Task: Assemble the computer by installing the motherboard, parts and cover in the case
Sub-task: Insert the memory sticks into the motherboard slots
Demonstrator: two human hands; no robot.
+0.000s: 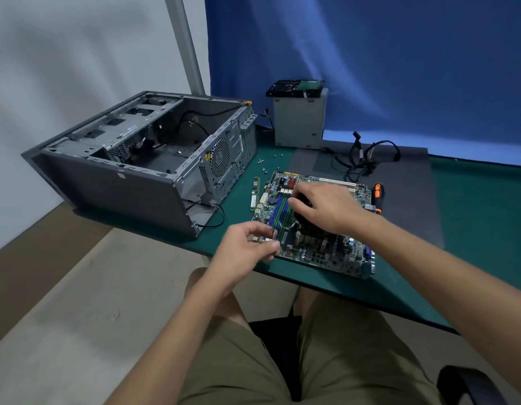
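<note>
Green matting [481,217] covered the bench. The motherboard [326,252] sat at the near edge of the bench, just right of the open case [122,176]. The case lay on its side at the left with its interior facing up.

The left hand [247,247] pinched the near-left corner of the motherboard between curled fingers and thumb. The right hand [326,206] reached over the middle of the board, fingers curled down round the black cooler [307,229].

A memory module [255,194] lay on the matting between case and board, with loose screws [263,163] scattered beyond it. The grey cover panel [408,185] lay flat at the right, partly beneath the board. It carried a bundle of cables [367,159] and an orange-and-black screwdriver [378,194]. A grey metal box [300,121] stood at the far edge with a drive [296,88] on top.
</note>
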